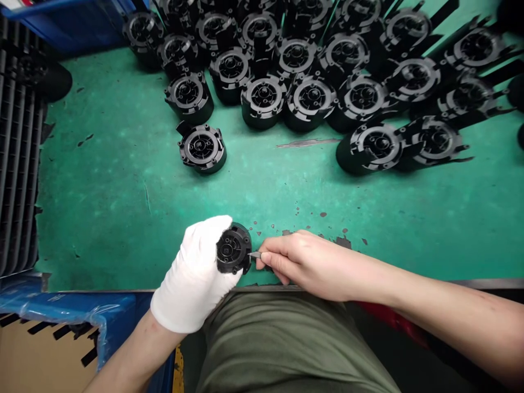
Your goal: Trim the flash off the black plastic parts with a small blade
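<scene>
My left hand [192, 273], in a white glove, is wrapped round a round black plastic housing [232, 249] near the table's front edge. The housing's ribbed end, with its small holes and raised rim, faces up toward me. My bare right hand [289, 256] pinches a small knife [256, 255] with a short pointed metal blade. The blade tip is at the right rim of the housing, apparently touching it. Most of the knife's handle is hidden inside my right fingers. The glove covers the housing's left side.
Many similar black housings [310, 98] stand in rows at the back of the green table [123, 218]; a single housing [202, 147] stands nearer. A black slatted rack [18, 164] lines the left. A blue bin [77, 24] is at back left, a plastic-lined box [41, 349] at lower left.
</scene>
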Action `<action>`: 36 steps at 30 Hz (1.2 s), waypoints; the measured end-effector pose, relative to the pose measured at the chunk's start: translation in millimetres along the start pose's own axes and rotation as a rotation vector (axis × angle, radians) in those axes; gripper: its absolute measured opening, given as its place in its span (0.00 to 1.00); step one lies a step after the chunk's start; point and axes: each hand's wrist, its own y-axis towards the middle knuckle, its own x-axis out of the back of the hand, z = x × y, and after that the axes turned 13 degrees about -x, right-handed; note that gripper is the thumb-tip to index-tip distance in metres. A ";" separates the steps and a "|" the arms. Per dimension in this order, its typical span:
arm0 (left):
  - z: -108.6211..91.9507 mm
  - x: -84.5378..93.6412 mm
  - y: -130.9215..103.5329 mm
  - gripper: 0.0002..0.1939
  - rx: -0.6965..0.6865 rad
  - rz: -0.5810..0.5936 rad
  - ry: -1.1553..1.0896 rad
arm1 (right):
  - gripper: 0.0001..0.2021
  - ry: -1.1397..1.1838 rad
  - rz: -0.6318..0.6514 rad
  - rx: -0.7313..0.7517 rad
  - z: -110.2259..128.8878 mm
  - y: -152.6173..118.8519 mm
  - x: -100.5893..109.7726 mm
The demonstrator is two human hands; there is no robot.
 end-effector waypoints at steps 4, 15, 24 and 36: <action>-1.5 1.9 -0.8 0.40 0.001 -0.001 -0.003 | 0.15 0.077 0.077 -0.022 -0.6 1.1 4.7; -8.0 3.1 -2.0 0.42 -0.020 -0.056 0.051 | 0.11 -0.679 -0.434 0.272 -12.1 -17.1 -37.1; -5.1 0.1 -1.8 0.40 0.016 -0.035 0.068 | 0.09 -0.980 -0.551 0.348 3.2 -13.2 -31.4; -4.2 -13.6 -13.3 0.47 0.077 -0.265 -0.169 | 0.14 -0.162 -0.651 0.301 -17.2 -8.0 -15.3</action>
